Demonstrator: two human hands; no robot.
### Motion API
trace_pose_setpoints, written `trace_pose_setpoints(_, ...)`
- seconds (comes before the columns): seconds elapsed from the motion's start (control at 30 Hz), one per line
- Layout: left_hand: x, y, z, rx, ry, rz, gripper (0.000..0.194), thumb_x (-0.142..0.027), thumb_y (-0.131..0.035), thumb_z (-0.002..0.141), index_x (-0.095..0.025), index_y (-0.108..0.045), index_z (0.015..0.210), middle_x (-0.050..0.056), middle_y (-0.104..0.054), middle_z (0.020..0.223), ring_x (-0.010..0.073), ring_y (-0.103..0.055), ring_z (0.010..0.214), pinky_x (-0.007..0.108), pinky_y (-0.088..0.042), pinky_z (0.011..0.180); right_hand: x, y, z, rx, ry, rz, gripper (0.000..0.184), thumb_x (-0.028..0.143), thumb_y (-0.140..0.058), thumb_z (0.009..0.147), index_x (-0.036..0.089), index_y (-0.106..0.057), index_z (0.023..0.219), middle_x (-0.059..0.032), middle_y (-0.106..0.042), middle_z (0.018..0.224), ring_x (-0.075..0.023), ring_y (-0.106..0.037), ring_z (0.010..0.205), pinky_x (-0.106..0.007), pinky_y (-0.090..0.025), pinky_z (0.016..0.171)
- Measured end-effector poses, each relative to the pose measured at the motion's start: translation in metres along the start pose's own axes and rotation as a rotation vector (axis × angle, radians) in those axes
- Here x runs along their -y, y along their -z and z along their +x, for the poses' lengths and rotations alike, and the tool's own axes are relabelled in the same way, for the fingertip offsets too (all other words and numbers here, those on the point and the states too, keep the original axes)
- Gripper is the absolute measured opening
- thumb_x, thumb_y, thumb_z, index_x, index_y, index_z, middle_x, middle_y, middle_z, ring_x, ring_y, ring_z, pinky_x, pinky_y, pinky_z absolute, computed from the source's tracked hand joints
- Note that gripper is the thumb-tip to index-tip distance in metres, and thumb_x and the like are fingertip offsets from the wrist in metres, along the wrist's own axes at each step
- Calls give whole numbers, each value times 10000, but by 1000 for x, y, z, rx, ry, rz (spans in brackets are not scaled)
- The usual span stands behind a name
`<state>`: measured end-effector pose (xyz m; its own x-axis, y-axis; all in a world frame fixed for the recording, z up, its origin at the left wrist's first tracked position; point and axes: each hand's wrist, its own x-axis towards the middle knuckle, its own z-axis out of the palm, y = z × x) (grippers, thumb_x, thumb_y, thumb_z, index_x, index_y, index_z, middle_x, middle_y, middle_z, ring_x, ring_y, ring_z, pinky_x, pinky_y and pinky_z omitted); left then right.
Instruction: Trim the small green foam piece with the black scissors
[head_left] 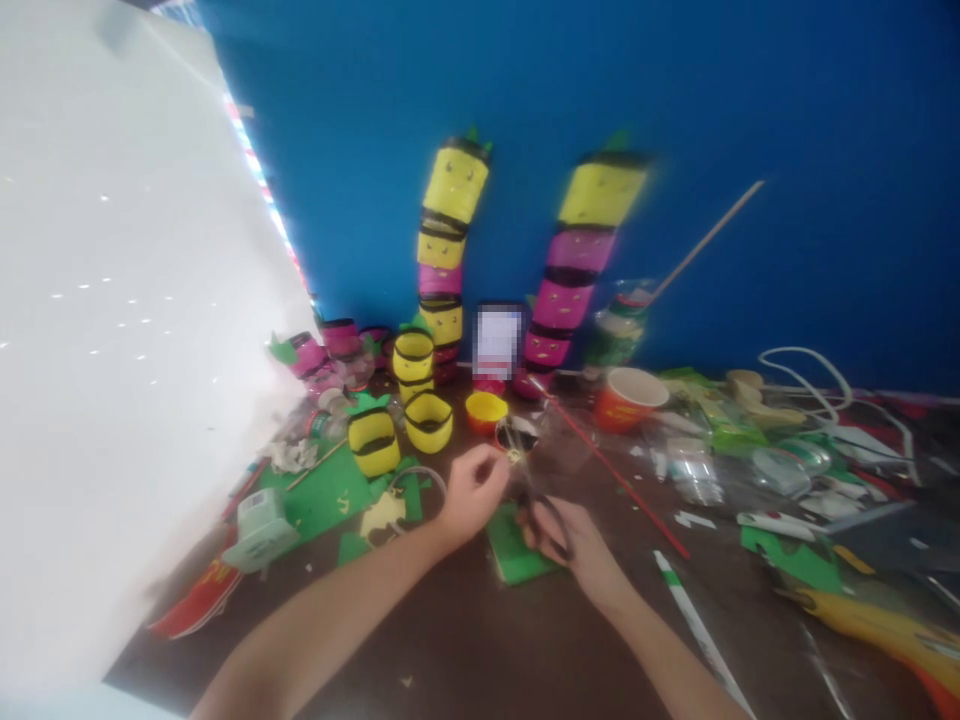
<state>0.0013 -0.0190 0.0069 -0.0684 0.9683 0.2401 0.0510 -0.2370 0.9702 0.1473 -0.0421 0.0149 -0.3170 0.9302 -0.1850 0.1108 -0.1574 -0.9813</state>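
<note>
Pale yellow, small and blurred: a scrap of material [514, 457] at the fingertips of the left hand [480, 485], apparently pinched there, above the middle of the desk [442, 640]. Gripping scissors [529, 482] in the right hand [581, 545], blades pointing away beside the scrap; too smeared to tell whether parted or touching. For a clean cut, best to turn the scrap into the blades rather than twist the scissors, to pinch close to the edge yet clear of the cutting line, and to take short snips near the pivot. Watch the left fingertips, very near the blades. Just beyond the hands, an orange-red cup [486, 410] with a bright yellow interior, contents not readable. To its left, a black-rimmed yellow cup [428, 425], mouth up, inner wall visible, bottom hidden. Off to the right, a red paper cup [628, 410] with a pale inner wall, nothing readable inside. Farther back, a clear bottle [619, 330] beside a leaning stick [705, 242]; impossible to tell if in it or behind.
</note>
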Motion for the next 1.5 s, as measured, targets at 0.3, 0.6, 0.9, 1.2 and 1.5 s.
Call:
trace_pose_setpoints(0.3,1,0,0,5,1,5,262,-337,-496,804,-136,-521,639,-18,-473,594,93,-423,568,215,-357,555,-4,1,3,17,-3,-2,518,656,-547,681,141,-571,630,-4,-524,525,-66,-338,429,-201,-198,407)
trace_pose_setpoints(0.6,0,1,0,9,11,-20,273,-356,-491,810,-139,-516,647,-19,-470,596,93,-429,572,214,-360,558,0,1,1,-1,-41,-26,501,655,-553,677,155,-566,646,-6,-513,553,-105,-415,521,-202,-274,459)
trace_pose_setpoints(0.9,1,2,1,5,20,-21,289,-376,-487,813,-142,-508,644,-25,-444,584,87,-403,561,207,-340,539,-4,3,3,22,13,-80,491,635,-527,711,152,-570,631,-1,-504,533,-82,-363,461,-203,-222,413)
trace_pose_setpoints(1.2,0,2,1,-1,11,-28,288,-359,-472,820,-143,-490,629,-28,-433,577,83,-398,557,202,-334,530,-10,5,5,56,28,-73,466,610,-525,733,154,-566,644,4,-495,544,-76,-349,452,-198,-188,400)
trace_pose_setpoints(1.5,1,2,3,-20,21,-56,302,-374,-475,816,-147,-483,618,-32,-428,573,80,-386,552,199,-324,528,-9,6,5,54,18,-76,465,611,-542,717,154,-569,641,4,-496,538,-81,-365,457,-199,-225,406)
